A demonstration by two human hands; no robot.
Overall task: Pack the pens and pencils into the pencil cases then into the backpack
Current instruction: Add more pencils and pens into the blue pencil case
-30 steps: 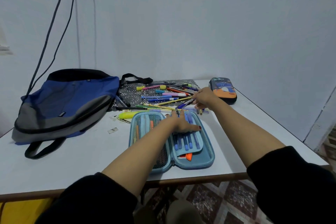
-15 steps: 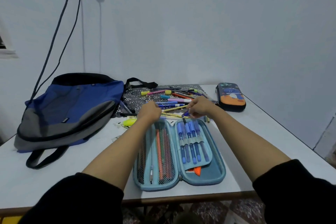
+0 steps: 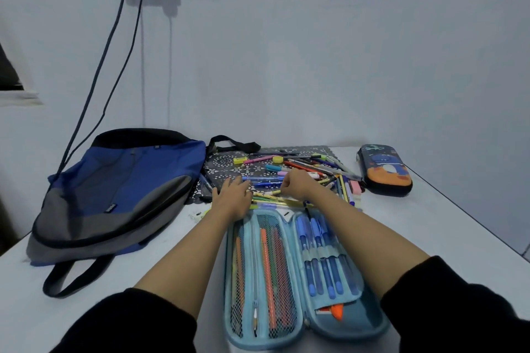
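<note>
A light-blue pencil case (image 3: 304,335) lies open at the table's near edge. Its left mesh pocket holds orange and green pencils (image 3: 268,266); blue pens (image 3: 318,261) sit in the loops of its right half. Just beyond it is a loose pile of pens and pencils (image 3: 309,166). My left hand (image 3: 232,198) rests on the pile's near left side, fingers apart. My right hand (image 3: 296,185) is curled, its fingertips pinching the end of a pale pencil (image 3: 266,193) in the pile. A blue and grey backpack (image 3: 120,198) lies flat to the left.
A shut dark pencil case (image 3: 384,172) with an orange picture lies at the far right. A black patterned mat (image 3: 226,166) lies under the pile. Two cables (image 3: 109,37) hang down the wall to behind the backpack. The white table (image 3: 444,232) ends in an edge on the right.
My right hand has gone from above the open case back to the pile and closed on a pencil. My left hand has reached further into the pile. The view has tilted down.
</note>
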